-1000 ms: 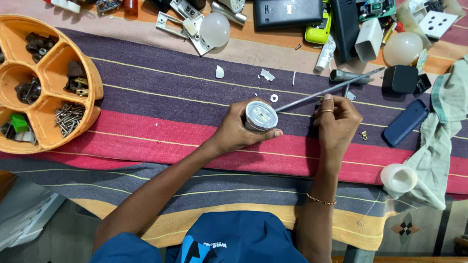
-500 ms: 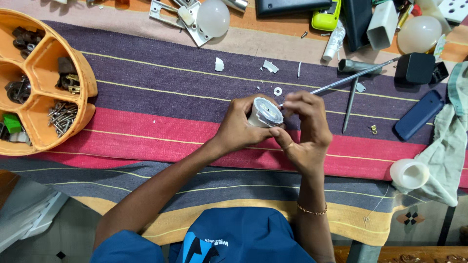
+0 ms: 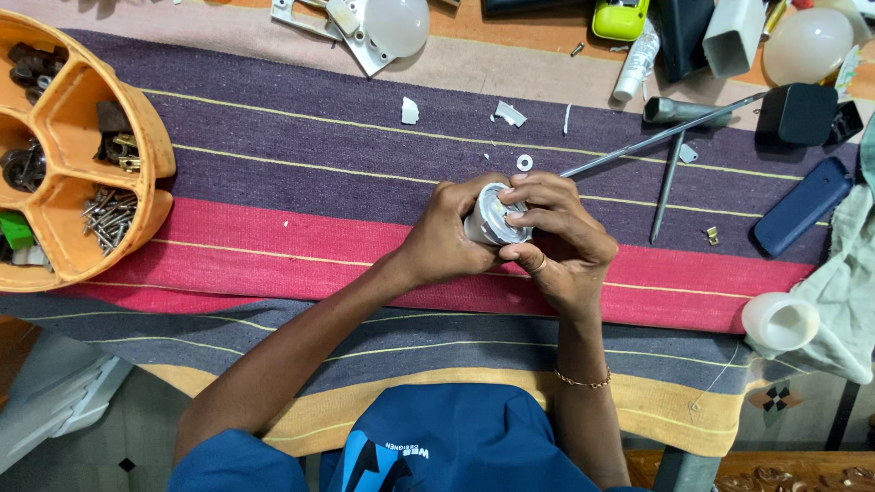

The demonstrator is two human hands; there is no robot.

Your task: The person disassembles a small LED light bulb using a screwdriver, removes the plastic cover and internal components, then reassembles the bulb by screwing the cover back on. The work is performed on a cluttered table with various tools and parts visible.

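My left hand (image 3: 444,239) grips a small white round bulb base (image 3: 490,221) with a metal disc on its face, held over the striped cloth (image 3: 301,182). My right hand (image 3: 558,235) lies over the front of the same base, fingertips pressing on its disc. Both hands meet at the middle of the cloth. Part of the base is hidden by my fingers.
An orange divided tray (image 3: 64,155) with screws and small parts is at the left. Long metal rods (image 3: 665,137), a small white washer (image 3: 524,162), white plastic scraps (image 3: 409,110), a dark blue case (image 3: 802,208), a white bulb dome (image 3: 779,321) and other bulbs and tools lie around.
My right hand left the long rod at the right and came onto the bulb base. The base was tilted and brought closer between both hands.
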